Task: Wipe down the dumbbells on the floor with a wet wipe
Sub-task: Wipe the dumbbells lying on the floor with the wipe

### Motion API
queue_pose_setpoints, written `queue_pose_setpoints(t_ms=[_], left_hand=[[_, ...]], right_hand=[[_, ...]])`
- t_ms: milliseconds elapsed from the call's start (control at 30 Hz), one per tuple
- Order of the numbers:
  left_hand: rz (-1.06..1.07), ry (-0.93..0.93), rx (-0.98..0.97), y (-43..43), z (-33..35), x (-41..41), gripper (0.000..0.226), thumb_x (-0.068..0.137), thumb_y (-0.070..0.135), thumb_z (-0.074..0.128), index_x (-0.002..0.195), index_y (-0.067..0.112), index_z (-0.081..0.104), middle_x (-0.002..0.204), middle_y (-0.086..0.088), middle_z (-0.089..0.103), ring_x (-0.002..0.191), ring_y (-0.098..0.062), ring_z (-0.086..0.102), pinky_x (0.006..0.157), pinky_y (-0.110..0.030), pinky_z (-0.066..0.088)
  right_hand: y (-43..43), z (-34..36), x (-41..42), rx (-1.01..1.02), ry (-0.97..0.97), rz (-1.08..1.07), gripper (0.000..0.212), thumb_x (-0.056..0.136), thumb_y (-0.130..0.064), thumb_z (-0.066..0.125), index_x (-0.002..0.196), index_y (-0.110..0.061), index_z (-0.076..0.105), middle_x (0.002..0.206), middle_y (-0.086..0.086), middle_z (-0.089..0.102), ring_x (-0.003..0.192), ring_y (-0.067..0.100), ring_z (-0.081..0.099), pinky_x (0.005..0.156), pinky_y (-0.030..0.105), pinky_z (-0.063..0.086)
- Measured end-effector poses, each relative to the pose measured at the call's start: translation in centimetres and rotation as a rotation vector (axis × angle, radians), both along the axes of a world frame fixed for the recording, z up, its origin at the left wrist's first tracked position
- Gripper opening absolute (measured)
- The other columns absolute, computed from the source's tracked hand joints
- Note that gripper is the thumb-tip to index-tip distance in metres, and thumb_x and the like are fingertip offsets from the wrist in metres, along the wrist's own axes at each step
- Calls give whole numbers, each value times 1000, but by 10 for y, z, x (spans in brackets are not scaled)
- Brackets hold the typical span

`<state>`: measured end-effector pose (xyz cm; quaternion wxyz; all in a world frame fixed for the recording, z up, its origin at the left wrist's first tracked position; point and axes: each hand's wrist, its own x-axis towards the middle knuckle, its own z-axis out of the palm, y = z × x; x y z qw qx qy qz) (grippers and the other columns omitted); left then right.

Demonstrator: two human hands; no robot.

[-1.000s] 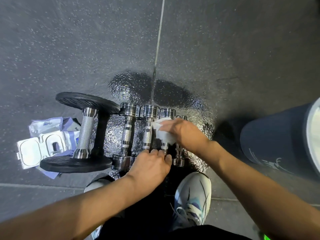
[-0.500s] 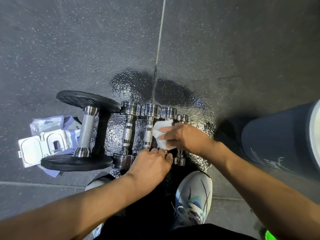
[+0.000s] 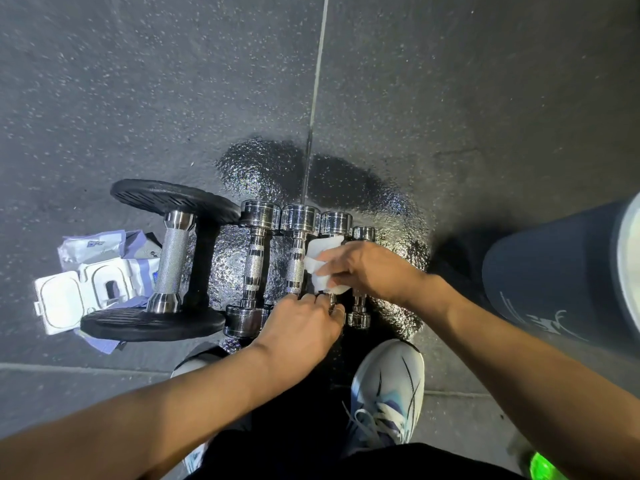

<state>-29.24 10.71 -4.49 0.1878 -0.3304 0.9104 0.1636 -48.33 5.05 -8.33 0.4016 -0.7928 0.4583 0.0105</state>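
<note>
Several chrome dumbbells lie side by side on the dark rubber floor, with a larger black-plated dumbbell (image 3: pixel 173 258) at their left. My right hand (image 3: pixel 367 268) presses a white wet wipe (image 3: pixel 322 261) around the handle of the third chrome dumbbell (image 3: pixel 335 222). The smallest chrome dumbbell (image 3: pixel 360 306) lies just right of it, partly under my right hand. My left hand (image 3: pixel 301 327) rests closed over the near ends of the second chrome dumbbell (image 3: pixel 298 244) and the third, hiding them. The first chrome dumbbell (image 3: pixel 254 265) lies untouched.
An open pack of wet wipes (image 3: pixel 90 282) lies left of the black dumbbell. A wet, shiny patch of floor (image 3: pixel 381 202) spreads around the chrome dumbbells. My white shoe (image 3: pixel 388 393) stands just below them. A dark cylinder (image 3: pixel 554 271) lies at the right.
My right hand with the wipe has slid a little away from me along the third dumbbell's handle. My left hand has stayed on the near ends.
</note>
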Motion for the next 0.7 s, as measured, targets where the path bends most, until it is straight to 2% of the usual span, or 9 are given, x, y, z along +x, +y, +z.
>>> queue_pose_setpoints(t_ms=[67,167,233,300,367,433,500,600,700], left_hand=[[2,4,0,0,-1,1,50,105,20,42,154,15,36,129,-15,58,115,-32,58,86,-38,44],[-5,9,-5,1,-3,2,50,103,18,45,153,15,39,125,-15,59,111,-32,60,83,-37,45],[-6,13,-6,1,-4,2,50,104,19,45,153,15,38,127,-15,59,112,-32,60,84,-38,45],[-6,17,-6,0,-2,1,51,105,20,44,154,15,36,129,-15,58,113,-33,59,86,-38,45],[-19,24,-11,0,-2,1,50,105,20,43,155,15,35,131,-16,57,115,-32,59,87,-37,44],[-16,35,-10,-1,0,1,50,106,20,42,155,14,35,131,-15,57,115,-31,59,86,-36,44],[-12,47,-20,1,-1,2,50,106,19,42,155,14,35,131,-15,57,114,-32,59,85,-37,44],[0,50,-22,0,0,2,51,106,17,40,156,13,33,130,-15,57,114,-33,58,85,-38,44],[-4,23,-17,-1,3,1,50,105,18,42,155,13,36,129,-15,58,113,-33,60,84,-38,44]], right_hand=[[0,2,0,74,-7,24,30,92,-22,73,122,-24,74,136,-5,63,96,-3,55,95,18,45],[1,0,-1,153,17,53,39,89,-20,76,127,-25,70,148,-7,52,94,3,63,95,14,39],[0,-5,-2,128,30,57,37,90,-21,75,126,-27,71,142,-8,57,95,0,62,91,3,30],[-4,-6,-2,108,25,60,31,90,-21,75,120,-27,73,132,-5,64,88,-8,56,86,0,29],[-7,-7,-2,118,27,56,32,88,-21,76,120,-27,73,135,-7,63,92,-5,59,92,11,42],[-6,-6,0,111,49,59,34,89,-21,75,123,-26,73,145,-9,56,104,6,65,100,20,44],[-7,1,-1,74,68,30,31,92,-21,73,122,-26,73,149,-10,52,108,9,66,102,21,45],[-10,9,-2,18,25,-89,21,95,-18,68,114,-24,76,137,-20,57,99,3,68,97,17,48],[-2,3,4,46,40,-35,25,96,-23,67,120,-26,73,151,-10,49,107,9,69,107,23,44]])
